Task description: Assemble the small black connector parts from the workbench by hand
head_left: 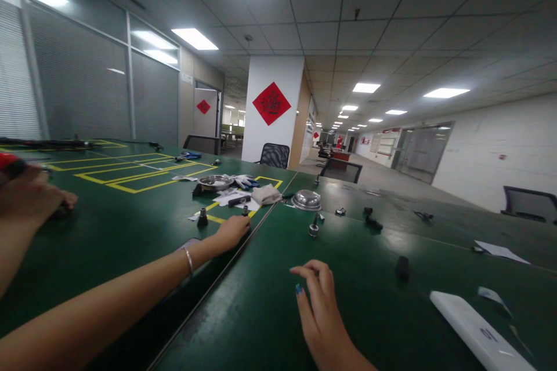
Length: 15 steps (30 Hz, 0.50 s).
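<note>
My left hand [234, 233], with a silver bracelet on its wrist, reaches over the green table at the seam. Its fingers are closed at the base of a small dark cylindrical part [246, 210] with a metallic look; the exact grip is partly hidden. A similar black, tapered part [202, 218] stands just left of it. My right hand [319, 304] is nearer the front, thumb and fingers apart, with nothing between them. Beyond it, a metal fitting with an upright stem [314, 226] stands on the table.
At far left is another person's hand [30, 197] near a blurred red and black object [12, 164]. Toward the back lie a metal dish [216, 181], gloves [243, 181], a cloth [267, 194] and a domed metal lid [307, 200]. A white slab [474, 327] lies at right.
</note>
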### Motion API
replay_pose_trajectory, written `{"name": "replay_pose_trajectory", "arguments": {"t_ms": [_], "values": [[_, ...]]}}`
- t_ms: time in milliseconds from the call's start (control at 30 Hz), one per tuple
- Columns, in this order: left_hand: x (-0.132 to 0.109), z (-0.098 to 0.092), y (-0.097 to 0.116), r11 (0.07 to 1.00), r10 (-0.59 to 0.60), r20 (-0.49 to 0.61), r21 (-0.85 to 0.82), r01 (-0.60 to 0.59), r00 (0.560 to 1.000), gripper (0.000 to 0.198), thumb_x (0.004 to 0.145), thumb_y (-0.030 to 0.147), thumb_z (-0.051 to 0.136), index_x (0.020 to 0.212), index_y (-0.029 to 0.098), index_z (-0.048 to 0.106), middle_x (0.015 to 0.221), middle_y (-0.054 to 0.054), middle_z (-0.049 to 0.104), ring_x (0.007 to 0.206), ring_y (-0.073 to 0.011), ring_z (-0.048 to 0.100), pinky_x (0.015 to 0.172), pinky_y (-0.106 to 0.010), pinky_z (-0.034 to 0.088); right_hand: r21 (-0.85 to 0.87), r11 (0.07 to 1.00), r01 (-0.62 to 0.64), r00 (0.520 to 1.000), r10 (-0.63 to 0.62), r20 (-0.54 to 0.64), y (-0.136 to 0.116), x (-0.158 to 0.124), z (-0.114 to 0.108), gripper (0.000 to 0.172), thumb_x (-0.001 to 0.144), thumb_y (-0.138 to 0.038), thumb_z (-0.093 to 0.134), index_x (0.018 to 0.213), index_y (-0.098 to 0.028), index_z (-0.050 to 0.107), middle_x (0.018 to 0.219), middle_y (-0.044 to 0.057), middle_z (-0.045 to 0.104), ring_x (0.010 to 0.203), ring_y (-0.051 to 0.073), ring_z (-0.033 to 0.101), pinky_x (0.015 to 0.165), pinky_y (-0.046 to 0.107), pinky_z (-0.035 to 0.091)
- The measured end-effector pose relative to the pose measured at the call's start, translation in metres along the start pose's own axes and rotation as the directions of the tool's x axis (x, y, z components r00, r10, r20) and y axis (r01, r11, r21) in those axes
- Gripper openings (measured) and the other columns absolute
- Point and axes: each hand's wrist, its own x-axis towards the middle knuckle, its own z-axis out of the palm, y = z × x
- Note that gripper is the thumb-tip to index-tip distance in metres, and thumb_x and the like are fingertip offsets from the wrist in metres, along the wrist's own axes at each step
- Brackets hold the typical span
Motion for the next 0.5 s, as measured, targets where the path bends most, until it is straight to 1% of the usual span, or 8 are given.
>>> {"name": "replay_pose_trajectory", "arguments": {"t_ms": [133,200,300,400,500], "values": [[-0.002,0.007,0.013,0.995,0.046,-0.038,-0.092,-0.050,0.998,0.018,0.084,0.015,0.042,0.088,0.016,0.060,0.095,-0.008,0.065,0.092,-0.0216,0.058,0.080,-0.030,0.043,0.007,1.000,0.006,1.000,-0.006,-0.029,0.003,-0.001,0.003,0.025,0.086,-0.018,0.039,0.106,-0.024,0.054,0.106,0.008,0.044,0.100,0.023,0.048,0.090,0.042,0.043],[-0.004,0.009,0.025,0.988,0.068,-0.049,-0.139,-0.074,0.996,0.017,0.084,0.016,0.042,0.086,0.015,0.059,0.090,-0.008,0.065,0.088,-0.0206,0.058,0.079,-0.029,0.042,0.006,1.000,0.010,1.000,-0.010,-0.014,0.003,0.000,0.004,0.026,0.086,-0.017,0.039,0.106,-0.024,0.053,0.106,0.008,0.043,0.101,0.023,0.048,0.090,0.043,0.043],[-0.013,0.013,0.048,0.969,0.107,-0.065,-0.217,-0.119,0.992,0.018,0.086,0.020,0.040,0.084,0.016,0.057,0.086,-0.007,0.064,0.086,-0.0196,0.057,0.079,-0.029,0.042,-0.015,1.000,0.024,1.000,-0.024,-0.016,0.002,0.000,0.005,0.027,0.085,-0.016,0.039,0.106,-0.025,0.053,0.106,0.008,0.044,0.100,0.024,0.048,0.089,0.043,0.043],[-0.025,0.018,0.075,0.941,0.143,-0.081,-0.299,-0.161,0.986,0.024,0.090,0.026,0.033,0.086,0.016,0.055,0.088,-0.006,0.062,0.085,-0.0182,0.056,0.078,-0.029,0.043,-0.061,0.997,0.045,0.998,-0.048,-0.034,0.003,0.001,0.003,0.028,0.083,-0.015,0.041,0.106,-0.025,0.053,0.104,0.008,0.046,0.099,0.023,0.050,0.087,0.041,0.045],[-0.043,0.022,0.098,0.909,0.188,-0.072,-0.366,-0.201,0.980,0.027,0.091,0.028,0.030,0.088,0.016,0.053,0.089,-0.006,0.061,0.083,-0.0170,0.056,0.077,-0.028,0.044,-0.105,0.991,0.081,0.997,-0.082,0.001,0.006,0.001,0.000,0.032,0.082,-0.014,0.043,0.111,-0.026,0.050,0.106,0.008,0.047,0.101,0.024,0.050,0.087,0.040,0.046]]}}
